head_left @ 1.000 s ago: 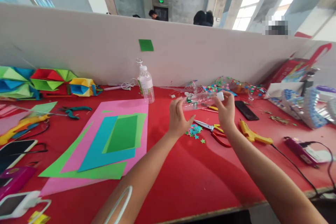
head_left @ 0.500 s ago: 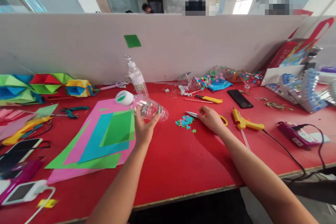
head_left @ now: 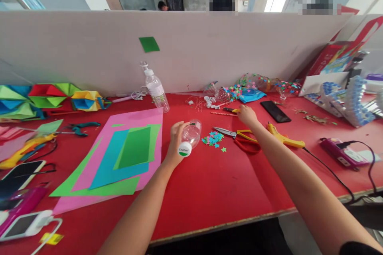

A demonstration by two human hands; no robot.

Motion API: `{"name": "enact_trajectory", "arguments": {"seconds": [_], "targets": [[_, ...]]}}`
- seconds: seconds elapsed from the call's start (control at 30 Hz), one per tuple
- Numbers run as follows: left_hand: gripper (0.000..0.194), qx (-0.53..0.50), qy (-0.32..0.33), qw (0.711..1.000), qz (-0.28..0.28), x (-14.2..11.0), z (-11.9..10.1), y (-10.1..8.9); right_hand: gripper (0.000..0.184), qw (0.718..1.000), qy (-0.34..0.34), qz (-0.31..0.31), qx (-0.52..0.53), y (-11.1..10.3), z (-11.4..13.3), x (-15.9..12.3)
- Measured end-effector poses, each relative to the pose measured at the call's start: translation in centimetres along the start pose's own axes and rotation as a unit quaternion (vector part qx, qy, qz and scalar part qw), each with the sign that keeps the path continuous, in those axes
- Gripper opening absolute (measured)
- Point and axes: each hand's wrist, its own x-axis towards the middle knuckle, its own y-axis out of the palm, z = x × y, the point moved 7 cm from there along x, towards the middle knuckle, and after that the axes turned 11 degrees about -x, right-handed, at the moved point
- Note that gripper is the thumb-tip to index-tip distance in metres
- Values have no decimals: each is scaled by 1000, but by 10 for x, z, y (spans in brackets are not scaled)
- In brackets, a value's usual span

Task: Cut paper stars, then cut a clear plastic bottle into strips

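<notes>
In my left hand (head_left: 175, 143) is a clear plastic bottle (head_left: 194, 132), its white cap (head_left: 184, 149) turned toward me. My right hand (head_left: 247, 115) is closed over the yellow handle of a utility knife (head_left: 235, 110), whose dark end shows to the left of my fingers. Just below that hand lie scissors (head_left: 239, 134) with yellow and red handles, their blades pointing left. A small pile of star-shaped sequins (head_left: 214, 138) in blue, pink and green rests between the bottle and the scissors.
Coloured sheets (head_left: 119, 167) lie at left, near pliers (head_left: 82, 128). A second bottle (head_left: 156, 91) stands by the partition (head_left: 185, 48). At right are a black phone (head_left: 275, 111), a yellow glue gun (head_left: 284, 137) and a purple power strip (head_left: 342, 153) with a trailing cord.
My left hand has brought the bottle right and turned its cap toward me. My right hand has left the scissors and moved up to the utility knife.
</notes>
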Motion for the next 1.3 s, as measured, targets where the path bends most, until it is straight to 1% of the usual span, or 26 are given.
{"name": "enact_trajectory", "arguments": {"seconds": [0.1,0.2,0.27,0.33,0.4,0.5,0.57,0.6,0.63,0.67,0.7,0.73,0.77,0.8,0.83,0.87,0.9,0.93,0.97,1.0,1.03,1.07,1.17,1.2,1.23,1.3], "targets": [[66,-3,7,1000,-11,1,1,-3,35,999,21,7,36,3,-10,13],[65,-4,14,999,-35,2,-1,-5,27,994,29,-3,103,-2,-14,11],[66,-1,15,999,-49,3,-3,-4,19,985,34,-15,167,-9,-12,-2],[69,1,19,998,-63,3,-8,-4,19,969,34,-13,244,-14,-4,-24],[72,4,38,997,-65,1,-18,-3,24,944,24,32,327,-11,14,-55],[74,2,101,994,-45,-5,-42,3,37,888,-26,152,433,0,58,-107],[73,-4,145,989,-29,-10,-59,8,43,849,-51,199,487,3,83,-134],[72,-4,158,987,-22,-13,-65,11,43,822,-61,224,521,4,93,-143],[72,-4,168,986,-8,-15,-70,16,42,758,-55,257,597,6,102,-150],[70,-7,169,986,5,-17,-73,19,43,724,-48,272,632,6,105,-152],[69,-18,158,987,12,-17,-74,22,44,701,-42,272,658,5,105,-152],[66,-45,131,990,12,-16,-72,24,46,686,-36,263,677,4,102,-149],[63,-93,84,992,5,-14,-67,25,47,685,-32,244,686,2,97,-145],[60,-162,16,987,0,-11,-60,27,47,687,-30,221,691,0,91,-140],[55,-249,-68,966,5,-9,-52,32,46,687,-29,199,698,-3,85,-135],[52,-342,-157,926,23,-8,-47,41,45,688,-28,177,703,-5,80,-131],[52,-426,-235,872,56,-8,-46,53,44,688,-27,158,708,-7,75,-128],[56,-488,-293,816,96,-10,-51,64,43,690,-29,145,708,-8,72,-126],[61,-522,-323,779,131,-10,-58,72,42,697,-31,137,703,-8,70,-126],[67,-531,-329,765,156,-10,-65,76,41,710,-34,133,690,-7,68,-126],[70,-528,-325,768,164,-9,-69,77,39,731,-38,131,669,-5,68,-126],[70,-519,-317,779,154,-8,-70,76,37,756,-43,124,641,-4,66,-126],[59,-485,-314,814,64,-11,-53,62,29,828,-68,64,553,-6,60,-124],[57,-477,-325,816,34,-14,-43,57,25,846,-84,40,525,-8,58,-123],[56,-475,-341,811,11,-17,-34,54,21,863,-105,18,494,-10,58,-123],[54,-472,-360,804,-42,-19,-18,46,18,893,-173,-6,416,-13,64,-126]]}}
